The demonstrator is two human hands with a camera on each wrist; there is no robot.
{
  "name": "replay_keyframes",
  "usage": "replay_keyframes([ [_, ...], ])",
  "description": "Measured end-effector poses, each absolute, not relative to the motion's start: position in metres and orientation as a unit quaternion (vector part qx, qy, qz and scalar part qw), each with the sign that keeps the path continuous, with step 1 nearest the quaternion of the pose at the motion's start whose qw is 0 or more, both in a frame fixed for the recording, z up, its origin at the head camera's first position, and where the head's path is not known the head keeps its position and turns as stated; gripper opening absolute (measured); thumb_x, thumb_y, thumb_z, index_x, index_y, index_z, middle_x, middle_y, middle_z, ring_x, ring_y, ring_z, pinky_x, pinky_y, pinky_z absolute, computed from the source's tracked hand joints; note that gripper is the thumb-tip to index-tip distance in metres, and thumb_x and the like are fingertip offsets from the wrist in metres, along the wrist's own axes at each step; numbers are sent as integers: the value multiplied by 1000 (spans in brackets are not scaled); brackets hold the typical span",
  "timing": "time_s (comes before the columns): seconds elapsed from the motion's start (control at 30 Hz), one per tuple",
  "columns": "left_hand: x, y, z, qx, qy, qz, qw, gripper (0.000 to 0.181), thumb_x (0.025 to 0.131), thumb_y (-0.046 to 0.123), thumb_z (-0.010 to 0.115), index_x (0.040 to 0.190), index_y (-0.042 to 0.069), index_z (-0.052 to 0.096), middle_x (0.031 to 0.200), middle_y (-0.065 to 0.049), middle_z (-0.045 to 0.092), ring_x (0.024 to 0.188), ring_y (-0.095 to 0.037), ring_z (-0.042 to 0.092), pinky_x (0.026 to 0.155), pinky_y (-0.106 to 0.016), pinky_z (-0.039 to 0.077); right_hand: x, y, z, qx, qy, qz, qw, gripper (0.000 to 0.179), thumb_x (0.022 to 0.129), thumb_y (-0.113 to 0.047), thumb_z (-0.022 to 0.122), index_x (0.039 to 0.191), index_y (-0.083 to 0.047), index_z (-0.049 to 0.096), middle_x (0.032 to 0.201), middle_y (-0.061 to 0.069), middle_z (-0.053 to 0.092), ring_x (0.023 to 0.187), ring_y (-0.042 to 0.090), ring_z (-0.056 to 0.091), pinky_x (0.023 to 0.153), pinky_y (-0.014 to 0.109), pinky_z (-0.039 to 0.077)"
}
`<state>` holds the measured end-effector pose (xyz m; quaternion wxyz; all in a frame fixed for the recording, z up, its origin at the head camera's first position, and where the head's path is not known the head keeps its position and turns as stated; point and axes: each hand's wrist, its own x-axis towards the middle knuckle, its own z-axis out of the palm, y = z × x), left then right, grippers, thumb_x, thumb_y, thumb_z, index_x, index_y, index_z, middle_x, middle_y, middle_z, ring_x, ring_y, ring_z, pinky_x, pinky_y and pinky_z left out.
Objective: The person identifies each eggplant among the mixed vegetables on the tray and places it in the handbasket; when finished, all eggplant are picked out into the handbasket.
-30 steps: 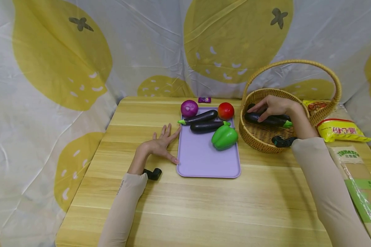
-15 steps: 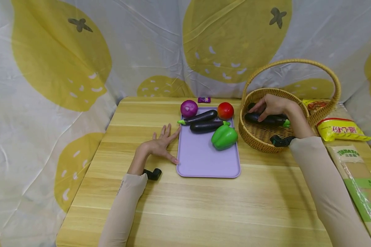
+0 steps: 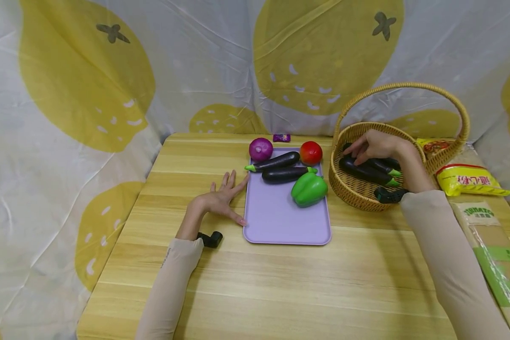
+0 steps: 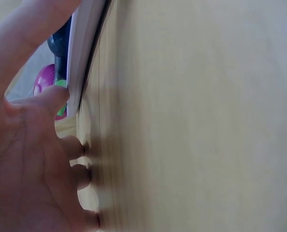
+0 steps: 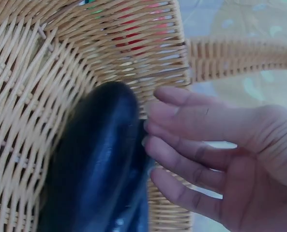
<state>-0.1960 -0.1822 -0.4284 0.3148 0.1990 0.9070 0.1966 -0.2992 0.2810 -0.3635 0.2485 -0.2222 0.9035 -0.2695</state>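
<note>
Right fingers (image 3: 359,146) partly hide the rear eggplant (image 3: 380,165); the frame crops the green-labelled packet (image 3: 495,257).

Long beige sleeves (image 3: 446,250); small dark lettering (image 3: 166,258) near left cuff (image 3: 190,251); black angular wrist cameras (image 3: 212,240); bare hands (image 3: 218,201).

A dark, glossy eggplant (image 5: 97,159) lies in the wicker basket (image 5: 17,111), its rounded end near the woven wall. A second eggplant (image 5: 142,166) lies alongside, partly hidden behind it. The right hand (image 5: 240,179) has its fingertips just beside them; contact is unclear. The handle (image 5: 240,58) extends rightward before pale patterned cloth (image 5: 216,26). Something red (image 5: 141,30) shows through the weave.
</note>
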Motion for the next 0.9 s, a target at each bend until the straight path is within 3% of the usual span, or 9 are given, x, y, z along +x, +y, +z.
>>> replay_keyframes([
  [0.23,-196,-183,-428,197,908,194,315,138,77,53,88,166,27,-14,166,-20,-36,154,-38,-35,120,-71,-20,-282,269,-339,-248,898,-261,254,42,99,-19,71,138,-4,66,113,10,77,95,8,68,81,20,54],
  [0.47,-196,-183,-429,198,908,193,314,137,77,53,88,166,26,-14,166,-20,-36,155,-39,-34,121,-71,-20,-264,240,-320,-289,889,-276,226,43,102,-28,67,141,-11,65,126,9,74,111,17,69,88,19,53],
  [0.57,-195,-183,-428,198,909,190,315,137,78,52,88,166,27,-14,166,-19,-36,155,-38,-35,121,-70,-20,-259,223,-321,-295,883,-297,212,46,102,-29,67,145,-14,61,133,10,70,115,22,67,92,28,54],
  [0.73,-195,-183,-428,198,909,190,314,137,78,53,88,166,27,-14,166,-19,-36,155,-38,-35,121,-71,-20,-255,192,-331,-304,870,-333,198,56,100,-29,70,152,-18,53,153,13,54,136,34,55,108,54,48],
  [0.9,-195,-183,-429,197,910,187,313,137,77,53,88,166,27,-13,166,-19,-35,155,-38,-34,121,-71,-19,-253,163,-349,-329,856,-356,181,60,97,-24,75,152,-13,53,159,16,47,146,35,44,119,59,38],
])
